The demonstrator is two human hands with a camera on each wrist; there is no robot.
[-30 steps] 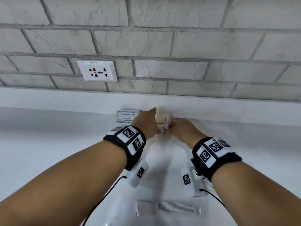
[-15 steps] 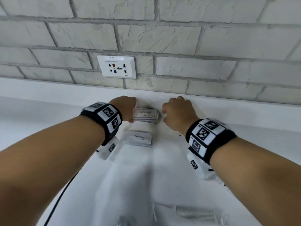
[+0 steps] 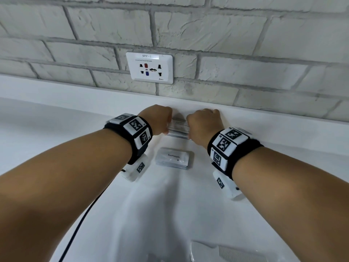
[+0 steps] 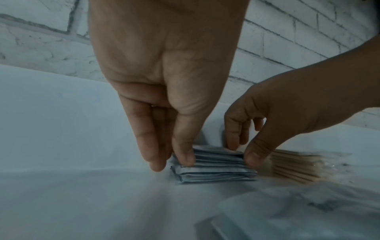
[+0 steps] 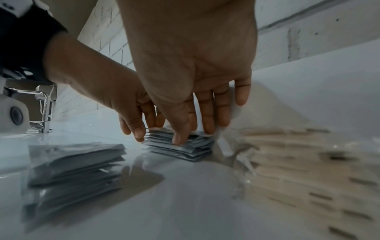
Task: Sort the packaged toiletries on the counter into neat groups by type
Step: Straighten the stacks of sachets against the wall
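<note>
- Fingers [image 4: 183, 155] of the left hand [image 3: 156, 119] pinch the left end of the sachet stack [image 3: 179, 128]; thumb in front, fingers behind, all pointing down.
- Fingers [image 5: 179, 138] of the right hand [image 3: 204, 123] pinch the stack's right end the same way, thumb tip on the front edge.
- Counter [image 3: 56, 129]: white, glossy, running along under a grey brick wall [image 3: 207, 25]; it carries every group.
- Wooden pile [image 5: 298, 162]: pale flat pieces in clear wrap, just right of the sachet stack, blurred in both wrist views.
- Comb [image 3: 232, 253]: white, in a clear wrapper, lying at the near edge of the head view, well apart from the stacks.
- Toothpaste stack [image 3: 174, 157]: grey sachets, top one labelled "Toothpaste", lying nearer the person, between the two wrists.
- Sachet stack: grey packets with print on top, flat on the counter close to the back ledge, edges roughly squared between both hands.
- Socket [image 3: 150, 68]: white plate on the wall above the hands.
</note>
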